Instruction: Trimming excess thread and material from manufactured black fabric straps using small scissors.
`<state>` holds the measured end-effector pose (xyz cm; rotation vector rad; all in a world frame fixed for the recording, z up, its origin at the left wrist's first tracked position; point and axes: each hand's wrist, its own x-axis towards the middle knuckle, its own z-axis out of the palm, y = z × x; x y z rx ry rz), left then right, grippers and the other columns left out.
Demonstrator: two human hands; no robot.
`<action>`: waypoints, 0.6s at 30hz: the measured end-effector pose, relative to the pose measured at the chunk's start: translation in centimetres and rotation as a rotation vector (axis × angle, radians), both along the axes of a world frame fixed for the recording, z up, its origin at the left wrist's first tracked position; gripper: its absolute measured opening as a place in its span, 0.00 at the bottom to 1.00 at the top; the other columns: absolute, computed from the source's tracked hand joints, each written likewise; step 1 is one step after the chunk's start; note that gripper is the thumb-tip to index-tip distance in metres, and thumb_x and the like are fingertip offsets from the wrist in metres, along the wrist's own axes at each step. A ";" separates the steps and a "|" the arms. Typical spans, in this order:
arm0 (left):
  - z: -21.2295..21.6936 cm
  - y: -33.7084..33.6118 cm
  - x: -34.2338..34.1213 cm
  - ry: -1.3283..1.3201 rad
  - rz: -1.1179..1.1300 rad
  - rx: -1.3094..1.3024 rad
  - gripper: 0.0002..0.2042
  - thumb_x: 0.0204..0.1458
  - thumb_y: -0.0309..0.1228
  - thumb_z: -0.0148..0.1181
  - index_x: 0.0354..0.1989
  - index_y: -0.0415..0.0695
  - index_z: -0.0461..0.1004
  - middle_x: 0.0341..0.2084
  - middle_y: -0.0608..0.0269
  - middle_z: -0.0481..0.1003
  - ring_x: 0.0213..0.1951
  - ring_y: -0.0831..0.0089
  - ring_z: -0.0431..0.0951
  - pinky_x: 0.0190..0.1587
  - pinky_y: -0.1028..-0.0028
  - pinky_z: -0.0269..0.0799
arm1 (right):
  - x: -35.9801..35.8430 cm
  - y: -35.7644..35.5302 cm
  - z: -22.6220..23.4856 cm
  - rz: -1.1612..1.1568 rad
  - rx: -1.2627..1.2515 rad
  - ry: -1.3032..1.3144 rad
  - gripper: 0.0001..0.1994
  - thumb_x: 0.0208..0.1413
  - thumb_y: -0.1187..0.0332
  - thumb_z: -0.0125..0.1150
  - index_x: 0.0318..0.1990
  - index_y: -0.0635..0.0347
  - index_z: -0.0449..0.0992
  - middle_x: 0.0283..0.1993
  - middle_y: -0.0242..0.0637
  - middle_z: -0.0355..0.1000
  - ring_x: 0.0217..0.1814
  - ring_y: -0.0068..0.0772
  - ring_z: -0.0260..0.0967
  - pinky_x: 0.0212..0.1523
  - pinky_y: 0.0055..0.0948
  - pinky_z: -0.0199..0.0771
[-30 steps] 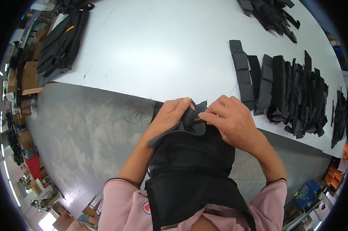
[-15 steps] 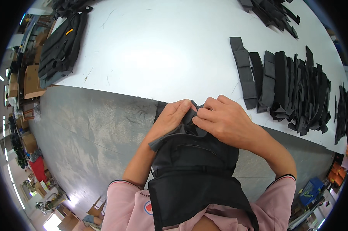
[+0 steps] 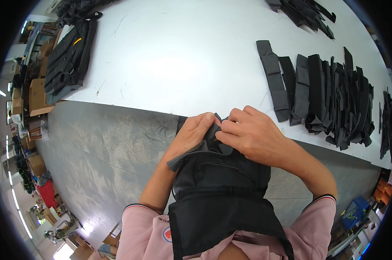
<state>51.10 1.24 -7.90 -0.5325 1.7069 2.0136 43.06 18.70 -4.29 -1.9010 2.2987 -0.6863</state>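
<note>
A black fabric vest-like piece (image 3: 222, 182) hangs from my chest to the near edge of the white table (image 3: 170, 65). My left hand (image 3: 194, 134) pinches its upper left corner, fingers curled over the fabric. My right hand (image 3: 252, 134) grips the same top edge from the right, fingertips meeting the left hand's. Both hands are closed on the fabric just below the table edge.
A row of black fabric strips (image 3: 330, 93) lies overlapped on the table's right side. More black pieces (image 3: 304, 13) sit at the far right. A stack of black vests (image 3: 68, 56) rests on the table's left end. Grey floor (image 3: 96, 156) and cardboard boxes (image 3: 35, 95) lie to the left.
Both hands have drawn closer together on the fabric's top edge, and the right hand's fingers now overlap the left's. The fabric's top has bunched slightly.
</note>
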 end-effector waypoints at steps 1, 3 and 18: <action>0.0 0.0 0.0 -0.004 0.003 0.009 0.19 0.62 0.45 0.43 0.30 0.41 0.71 0.21 0.74 0.66 0.26 0.86 0.62 0.29 0.83 0.60 | 0.0 0.0 -0.1 -0.004 -0.010 -0.012 0.09 0.38 0.71 0.57 0.32 0.58 0.74 0.27 0.27 0.63 0.34 0.27 0.63 0.33 0.24 0.61; 0.0 0.0 0.0 -0.008 0.005 0.017 0.19 0.62 0.45 0.43 0.30 0.41 0.71 0.21 0.74 0.66 0.26 0.86 0.62 0.29 0.83 0.60 | 0.2 -0.1 -0.1 -0.004 -0.027 0.020 0.09 0.38 0.71 0.56 0.32 0.57 0.73 0.27 0.27 0.63 0.34 0.27 0.63 0.32 0.24 0.60; -0.1 -0.1 0.1 0.001 -0.032 0.039 0.20 0.62 0.46 0.43 0.31 0.42 0.71 0.21 0.74 0.66 0.26 0.87 0.63 0.28 0.85 0.60 | 0.8 1.0 -0.9 -0.161 -0.092 -0.257 0.14 0.34 0.78 0.59 0.33 0.57 0.76 0.27 0.28 0.65 0.32 0.31 0.63 0.32 0.28 0.63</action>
